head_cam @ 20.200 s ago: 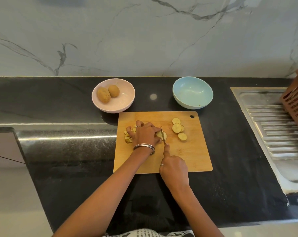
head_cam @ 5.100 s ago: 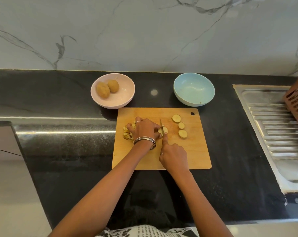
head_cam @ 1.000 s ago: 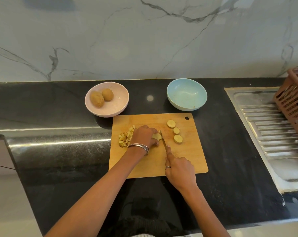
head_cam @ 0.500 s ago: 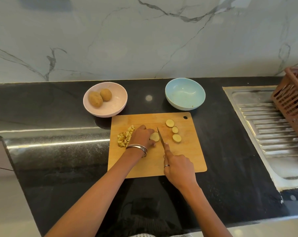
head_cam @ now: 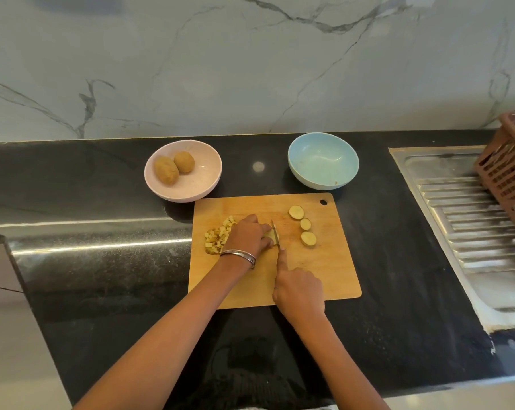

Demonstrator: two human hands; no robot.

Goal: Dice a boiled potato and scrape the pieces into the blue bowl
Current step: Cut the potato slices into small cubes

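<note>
A wooden cutting board [head_cam: 315,273] lies on the black counter. My left hand [head_cam: 249,236] holds a potato slice [head_cam: 269,234] down on the board, fingers curled over it. My right hand [head_cam: 297,290] grips a knife [head_cam: 275,233], index finger along its spine, the blade down on that slice. A pile of diced potato [head_cam: 217,236] sits left of my left hand. Three round slices [head_cam: 305,224] lie to the right of the blade. The blue bowl [head_cam: 323,160] stands behind the board, holding only a crumb.
A pink bowl [head_cam: 203,184] with two whole potatoes [head_cam: 173,167] stands at the back left. A steel sink drainboard [head_cam: 469,220] lies to the right, with a brown plastic basket [head_cam: 508,167] on it. A marble wall rises behind the counter.
The knife blade has come down onto the slice under my left hand. Over the last seconds the diced pile grew and one of the loose slices was taken for cutting.
</note>
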